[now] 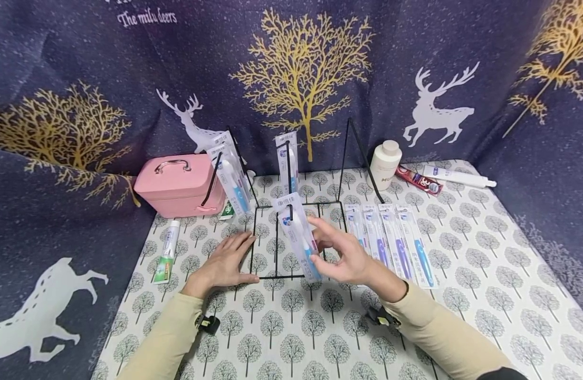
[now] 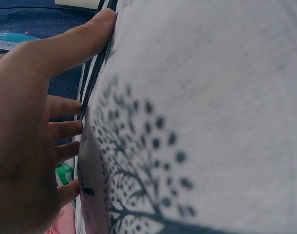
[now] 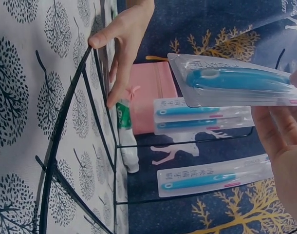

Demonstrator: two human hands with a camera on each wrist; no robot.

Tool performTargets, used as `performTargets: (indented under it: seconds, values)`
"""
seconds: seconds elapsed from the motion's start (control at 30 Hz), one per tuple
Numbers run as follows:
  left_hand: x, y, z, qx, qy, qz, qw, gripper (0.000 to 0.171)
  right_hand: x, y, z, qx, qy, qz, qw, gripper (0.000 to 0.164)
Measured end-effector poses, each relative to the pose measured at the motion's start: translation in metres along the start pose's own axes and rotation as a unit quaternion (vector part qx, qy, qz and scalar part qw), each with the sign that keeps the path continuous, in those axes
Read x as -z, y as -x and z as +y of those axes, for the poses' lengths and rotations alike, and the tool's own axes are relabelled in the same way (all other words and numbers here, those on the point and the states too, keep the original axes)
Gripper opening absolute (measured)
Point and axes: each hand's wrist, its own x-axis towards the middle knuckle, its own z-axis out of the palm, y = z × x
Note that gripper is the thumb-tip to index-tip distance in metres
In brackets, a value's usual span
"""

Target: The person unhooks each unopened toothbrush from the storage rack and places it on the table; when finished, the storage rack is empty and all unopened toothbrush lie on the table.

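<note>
Black wire forms the rack (image 1: 276, 243), standing on tree-printed cloth (image 1: 291, 330) in the head view. The right hand (image 1: 345, 253) pinches a toothbrush pack (image 1: 298, 240) between thumb and fingers; this pack slants over the rack's front half, the dark tip of the middle rod showing at its upper end. A rear pack (image 1: 293, 182) hangs at the rack's middle, two hung packs (image 1: 234, 182) at its left. Beside the rack's left bar lies the left hand (image 1: 225, 264), fingers extended and grasping nothing. Left of the rack are a pink case (image 1: 177, 184) and a green tube (image 1: 166, 253); right of it, four packs (image 1: 398, 248) in a row, with a white bottle (image 1: 385, 166), a red tube (image 1: 419, 180) and a white tube (image 1: 459, 176) behind.

Left wrist view: the left hand's thumb lies straight against the rack's bar; its palm holds nothing.

Right wrist view: the right hand's thumb presses one side of the toothbrush pack, its fingers the other; the pack's top is out of frame. A green-and-white tube (image 3: 128, 141) lies beside the rack, next to the pink case.
</note>
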Motion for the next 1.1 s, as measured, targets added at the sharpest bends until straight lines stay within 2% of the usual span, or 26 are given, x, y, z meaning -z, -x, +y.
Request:
performTargets:
  seconds: [0.3, 0.77, 1.1]
  values:
    - [0.000, 0.002, 0.002, 0.006, -0.003, -0.003, 1.0000, 0.108, 0.000, 0.010, -0.003, -0.004, 0.031, -0.010, 0.999, 0.072]
    - [0.001, 0.002, 0.002, -0.002, -0.013, 0.006, 0.9999, 0.108, -0.001, 0.007, -0.016, 0.007, 0.038, -0.015, 0.999, 0.069]
    - [0.004, 0.001, 0.004, 0.001, -0.011, -0.002, 0.9999, 0.108, -0.001, 0.008, -0.023, 0.019, 0.045, -0.036, 0.998, 0.069]
